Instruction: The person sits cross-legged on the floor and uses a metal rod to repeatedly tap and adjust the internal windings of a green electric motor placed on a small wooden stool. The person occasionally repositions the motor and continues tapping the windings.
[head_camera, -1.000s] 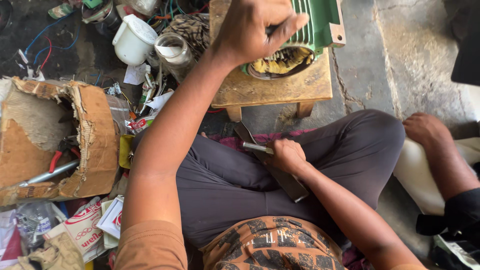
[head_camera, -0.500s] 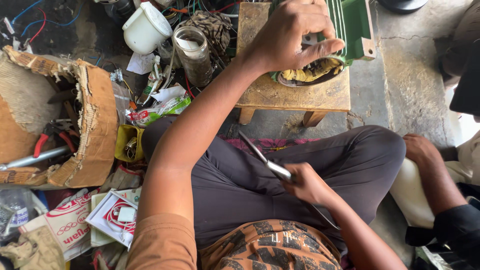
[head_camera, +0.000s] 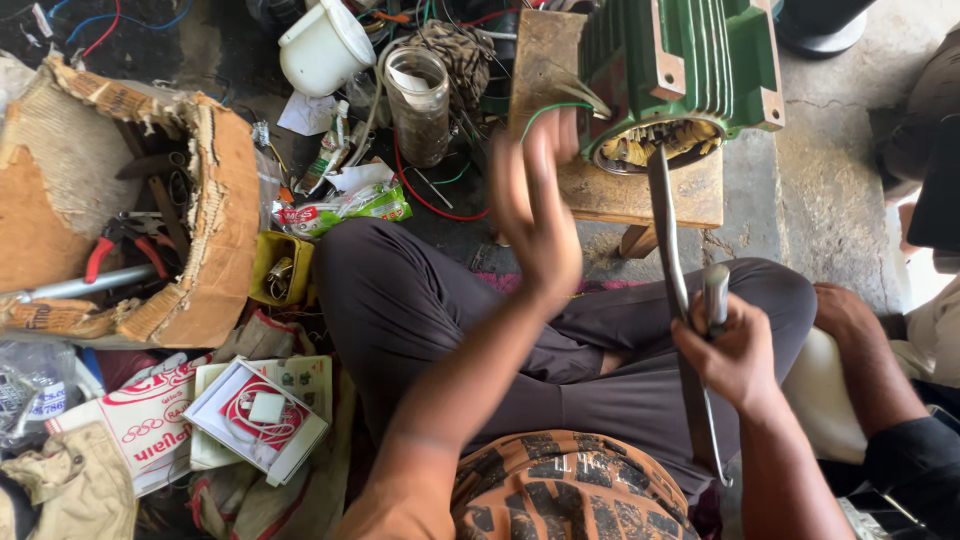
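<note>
I sit cross-legged before a low wooden stool (head_camera: 640, 195). A green electric motor housing (head_camera: 690, 70) lies on it, with yellowish windings (head_camera: 655, 145) showing in its open end. My right hand (head_camera: 730, 350) grips a long flat metal blade (head_camera: 668, 250) and a thin metal tool (head_camera: 714, 300), raised upright beside my knee. My left hand (head_camera: 535, 210) is blurred in mid-air with its fingers spread, holding nothing, just left of the motor's opening.
A torn cardboard box (head_camera: 190, 220) holding red-handled pliers (head_camera: 120, 245) stands at left. A white plastic jug (head_camera: 325, 45), a glass jar (head_camera: 418, 105), wires and small packets lie about. Another person's arm (head_camera: 870, 350) rests at right.
My left hand has come off the motor's end and pulled back, open. My right hand has lifted the blade from my lap to upright near the stool.
</note>
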